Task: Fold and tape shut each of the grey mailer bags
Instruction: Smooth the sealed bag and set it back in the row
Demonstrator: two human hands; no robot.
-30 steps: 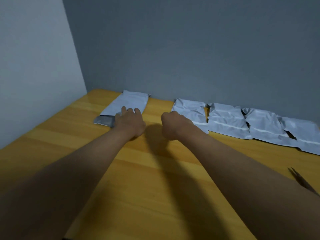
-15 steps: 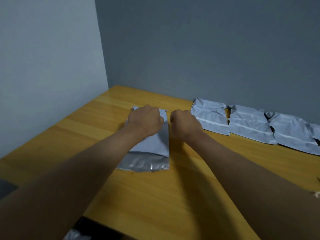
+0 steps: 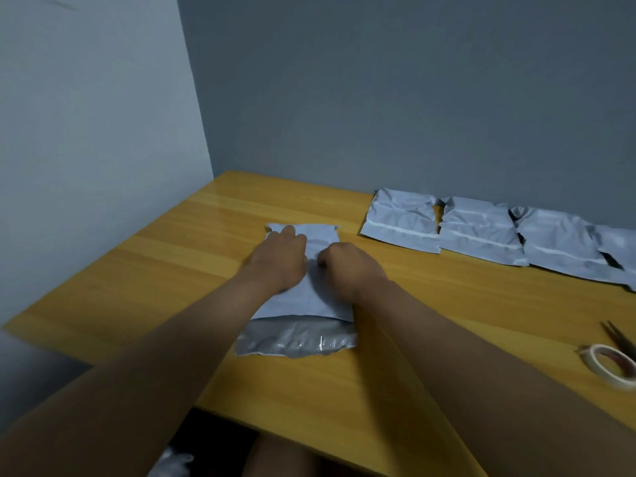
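A wooden table (image 3: 430, 339) fills the corner of grey walls. Four folded bags (image 3: 478, 232) lie in a row along its far edge. Nearer, one open mailer bag (image 3: 303, 304) lies flat in the middle of the table. The left hand (image 3: 280, 258) rests on it, fingers reaching forward; the right hand (image 3: 346, 266) curls, knuckles up, whether pinching it I cannot tell. A tape roll (image 3: 611, 370) sits right, beside scissors (image 3: 619, 339).

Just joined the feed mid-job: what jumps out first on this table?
Both hands, left hand and right hand, rest on a grey mailer bag mid-table, its darker open end nearest the person. A row of folded bags lines the far wall to the right. A tape roll sits at the right edge.
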